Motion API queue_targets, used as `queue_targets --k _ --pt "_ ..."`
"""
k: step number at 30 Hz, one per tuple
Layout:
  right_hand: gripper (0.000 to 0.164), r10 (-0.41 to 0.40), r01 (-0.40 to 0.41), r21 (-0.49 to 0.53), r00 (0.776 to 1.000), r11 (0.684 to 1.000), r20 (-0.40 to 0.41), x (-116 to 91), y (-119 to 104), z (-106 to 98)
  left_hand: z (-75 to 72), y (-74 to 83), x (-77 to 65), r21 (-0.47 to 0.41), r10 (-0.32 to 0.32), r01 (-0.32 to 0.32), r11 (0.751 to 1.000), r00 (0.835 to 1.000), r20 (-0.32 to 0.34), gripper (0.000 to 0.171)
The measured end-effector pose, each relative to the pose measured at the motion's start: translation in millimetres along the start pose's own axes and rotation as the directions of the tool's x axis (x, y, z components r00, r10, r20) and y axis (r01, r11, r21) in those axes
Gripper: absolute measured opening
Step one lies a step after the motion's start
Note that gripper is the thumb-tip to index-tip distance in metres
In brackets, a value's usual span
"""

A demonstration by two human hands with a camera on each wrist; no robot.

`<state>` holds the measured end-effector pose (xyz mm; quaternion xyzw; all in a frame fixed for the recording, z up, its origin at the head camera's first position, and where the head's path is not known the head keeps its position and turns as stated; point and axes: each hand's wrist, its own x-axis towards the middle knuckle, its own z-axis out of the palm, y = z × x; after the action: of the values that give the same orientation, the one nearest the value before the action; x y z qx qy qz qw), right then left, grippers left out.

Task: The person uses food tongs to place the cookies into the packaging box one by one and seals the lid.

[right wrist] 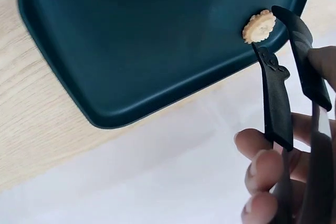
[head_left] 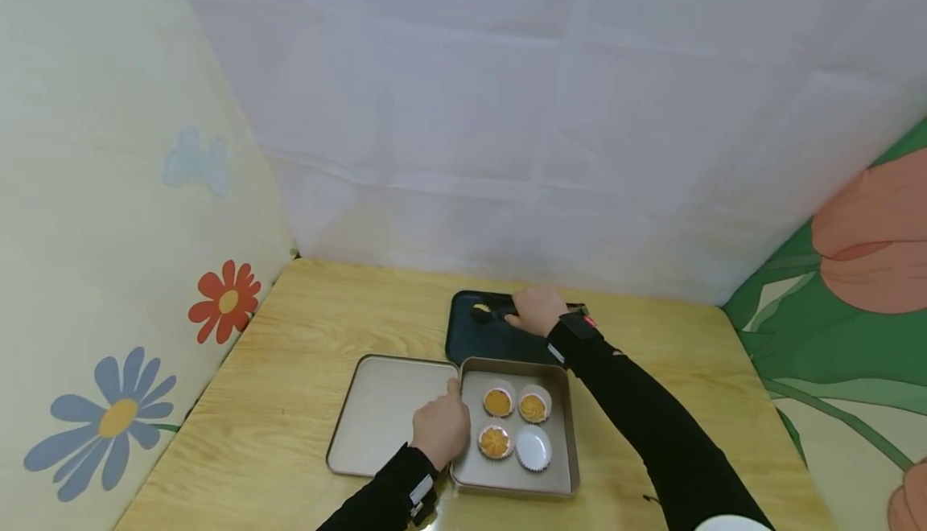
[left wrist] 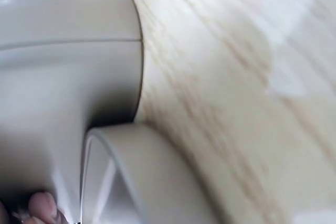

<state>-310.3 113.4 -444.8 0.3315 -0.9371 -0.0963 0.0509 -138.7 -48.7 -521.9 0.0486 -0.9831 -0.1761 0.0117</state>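
Currently, one pale cookie (right wrist: 259, 27) is lying on the dark tray (right wrist: 147, 40), near the far left corner and just inside the rim, between the tips of the black tongs (right wrist: 275, 98). Presumably it is behaving as a light, stiff, dry piece, brittle under excess pressure and sliding readily on the smooth surface. Its side edge is offering the most suitable hold; both tips should be bearing there evenly, with light force. Visually, the cookie is presenting a roughly round outline, a ridged edge and a pale tan colour. Whether both tips are touching it is remaining unclear.

The right hand (head_left: 537, 310) is gripping the tongs, its fingers (right wrist: 265, 169) curling about the tong arms.

Nearer the person, on the desk (head_left: 253, 418), a metal tin (head_left: 507, 476) is holding four paper cups (head_left: 533, 448). Three are carrying golden cookies (head_left: 497, 402); the near right one is showing only its white inside. A flat lid (head_left: 384, 410) is lying at the tin's left side. The left hand (head_left: 442, 426) is resting where lid and tin are meeting; whether its fingers are pinching the tin's wall cannot be told.
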Motion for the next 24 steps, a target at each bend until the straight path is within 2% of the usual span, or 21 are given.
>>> queue_targets --k 6,12,18,24 --pt "0.034 0.001 -0.001 -0.014 1.0 1.0 0.001 9 5 12 0.7 3.1 -2.5 -0.004 0.002 -0.002 1.0 1.0 0.016 0.031" --pt "0.035 0.018 -0.019 0.037 0.999 0.999 0.026 17 5 9 -2.4 3.3 -2.3 -0.001 0.016 -0.016 1.0 1.0 0.001 0.03" --pt "0.035 0.01 -0.009 -0.019 1.0 1.0 0.024 21 -1 4 -3.4 1.8 -1.8 0.004 0.027 -0.027 1.0 1.0 0.007 0.029" --pt "0.032 -0.017 0.017 -0.016 1.0 1.0 0.01 21 -6 6 -3.6 -1.0 -2.6 0.012 0.024 -0.024 1.0 1.0 0.005 0.03"
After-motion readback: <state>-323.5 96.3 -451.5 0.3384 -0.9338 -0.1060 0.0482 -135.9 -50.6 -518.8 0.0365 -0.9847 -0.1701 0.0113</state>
